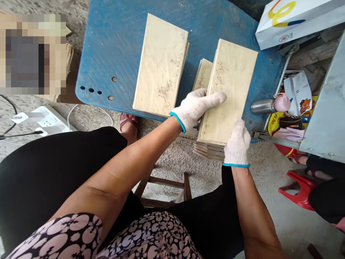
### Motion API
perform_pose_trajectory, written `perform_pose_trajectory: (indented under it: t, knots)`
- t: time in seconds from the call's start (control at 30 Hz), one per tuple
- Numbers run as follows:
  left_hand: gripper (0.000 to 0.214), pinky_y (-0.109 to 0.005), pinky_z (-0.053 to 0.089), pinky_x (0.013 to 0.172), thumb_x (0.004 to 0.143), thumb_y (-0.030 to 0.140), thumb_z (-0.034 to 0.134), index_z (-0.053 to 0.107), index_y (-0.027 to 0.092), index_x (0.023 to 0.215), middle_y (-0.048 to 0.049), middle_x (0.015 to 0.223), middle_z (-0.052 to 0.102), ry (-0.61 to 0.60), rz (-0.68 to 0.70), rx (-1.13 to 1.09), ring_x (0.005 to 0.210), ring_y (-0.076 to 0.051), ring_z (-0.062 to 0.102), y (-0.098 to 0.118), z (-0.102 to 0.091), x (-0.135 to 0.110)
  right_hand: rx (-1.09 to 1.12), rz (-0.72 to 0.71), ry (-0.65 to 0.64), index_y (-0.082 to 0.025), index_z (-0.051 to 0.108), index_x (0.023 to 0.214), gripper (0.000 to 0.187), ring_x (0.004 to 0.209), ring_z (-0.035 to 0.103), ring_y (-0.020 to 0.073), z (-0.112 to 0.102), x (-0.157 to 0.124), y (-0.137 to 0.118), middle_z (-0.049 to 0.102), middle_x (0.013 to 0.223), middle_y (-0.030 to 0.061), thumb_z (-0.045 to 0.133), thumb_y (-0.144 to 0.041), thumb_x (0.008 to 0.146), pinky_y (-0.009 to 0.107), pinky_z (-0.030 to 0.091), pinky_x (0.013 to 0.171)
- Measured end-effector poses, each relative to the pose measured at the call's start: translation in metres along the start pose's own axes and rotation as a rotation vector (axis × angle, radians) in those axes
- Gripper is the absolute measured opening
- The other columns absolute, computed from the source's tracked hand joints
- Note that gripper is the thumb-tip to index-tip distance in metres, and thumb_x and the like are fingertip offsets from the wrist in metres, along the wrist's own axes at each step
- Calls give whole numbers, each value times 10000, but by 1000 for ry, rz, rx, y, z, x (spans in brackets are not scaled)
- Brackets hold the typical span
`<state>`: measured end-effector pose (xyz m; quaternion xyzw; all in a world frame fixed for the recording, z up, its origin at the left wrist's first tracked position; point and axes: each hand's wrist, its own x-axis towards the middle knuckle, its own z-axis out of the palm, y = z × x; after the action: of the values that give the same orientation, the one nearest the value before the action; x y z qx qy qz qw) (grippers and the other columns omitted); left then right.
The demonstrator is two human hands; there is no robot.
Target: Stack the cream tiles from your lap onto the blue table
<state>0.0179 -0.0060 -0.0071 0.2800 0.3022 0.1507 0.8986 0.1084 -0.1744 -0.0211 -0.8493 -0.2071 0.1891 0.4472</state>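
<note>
Both my hands wear white knit gloves with blue cuffs. My left hand (196, 108) lies flat on the left edge of a cream rectangular tile (231, 82), fingers stretched across its face. My right hand (237, 144) grips that tile's near end from below. The tile is the top one of a stack (208, 150) that overhangs the near edge of a blue table (113, 46). Behind it a further tile (202, 73) of the stack shows, shifted left. A second cream pile (161, 64) lies to the left on the table.
A white carton (296, 18) sits at the back right. A steel flask with a pink cap (269, 105) lies beside bags and clutter. A wooden stool (164, 190) stands under me, a red plastic stool (299, 190) to the right, a white power strip (40, 120) on the floor at left.
</note>
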Motion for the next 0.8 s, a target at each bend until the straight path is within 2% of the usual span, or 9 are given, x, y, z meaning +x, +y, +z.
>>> perform_pose_trajectory:
  t: [0.1, 0.17, 0.23, 0.3, 0.37, 0.53, 0.63, 0.7, 0.8]
  knots:
    - [259, -456, 579, 865, 848, 285, 682, 653, 95, 1021, -121, 984, 696, -101, 22, -82, 982, -303, 686, 16, 11, -2, -73, 11, -18, -153, 625, 966, 521, 879, 641, 229, -13, -27, -8, 658, 901, 92, 349, -595, 974, 323, 540, 754]
    - [226, -434, 588, 853, 852, 235, 666, 653, 92, 1026, -113, 972, 701, -24, 23, -64, 989, -296, 686, 21, 15, -8, -90, 23, -77, -166, 615, 941, 486, 860, 637, 225, -21, -40, -12, 662, 918, 95, 359, -577, 978, 317, 532, 736]
    - [246, -419, 588, 853, 832, 205, 663, 647, 93, 1050, -99, 982, 701, 61, 28, -24, 985, -279, 687, 21, 18, -17, -121, 26, -198, -180, 620, 960, 447, 888, 635, 232, -30, -45, -15, 670, 959, 95, 387, -562, 975, 330, 529, 769]
    - [297, -407, 580, 867, 813, 224, 669, 645, 104, 1083, -85, 1006, 699, 94, 34, 27, 986, -262, 685, 17, 21, -28, -186, 14, -361, -194, 635, 986, 402, 922, 634, 245, -41, -42, -18, 681, 975, 87, 459, -554, 953, 351, 526, 806]
    - [339, -390, 576, 864, 780, 249, 704, 648, 117, 1087, -76, 1024, 697, 79, 36, 97, 970, -248, 687, 12, 25, -40, -194, -11, -459, -198, 637, 1039, 384, 948, 635, 253, -51, -35, -24, 691, 998, 81, 553, -551, 912, 360, 529, 818]
    - [416, -310, 582, 727, 688, 323, 806, 662, 124, 1025, -64, 934, 706, -54, -13, 300, 801, -197, 681, -2, 31, -74, 76, -116, -441, -178, 615, 1141, 486, 1047, 630, 260, -70, -19, -43, 691, 1073, 94, 691, -546, 833, 365, 538, 868]
    - [458, -272, 567, 679, 669, 387, 813, 683, 122, 1019, -69, 907, 708, -112, -57, 505, 767, -189, 663, -15, 23, -97, 51, -136, -502, -174, 678, 1073, 418, 1040, 641, 260, -76, -20, -47, 699, 1061, 91, 729, -501, 817, 375, 536, 899]
    - [450, -267, 562, 709, 687, 416, 789, 702, 138, 1030, -70, 938, 712, -86, -62, 655, 805, -196, 661, -24, 11, -114, 11, -143, -565, -185, 715, 999, 342, 1019, 651, 251, -75, -27, -44, 703, 1056, 79, 749, -465, 805, 377, 535, 913]
    - [435, -301, 556, 810, 732, 410, 725, 704, 188, 1105, -56, 979, 719, -43, -105, 777, 876, -215, 664, -38, -8, -142, 56, -115, -615, -202, 715, 940, 283, 881, 679, 221, -64, -45, -34, 719, 945, 47, 788, -408, 760, 347, 571, 807]
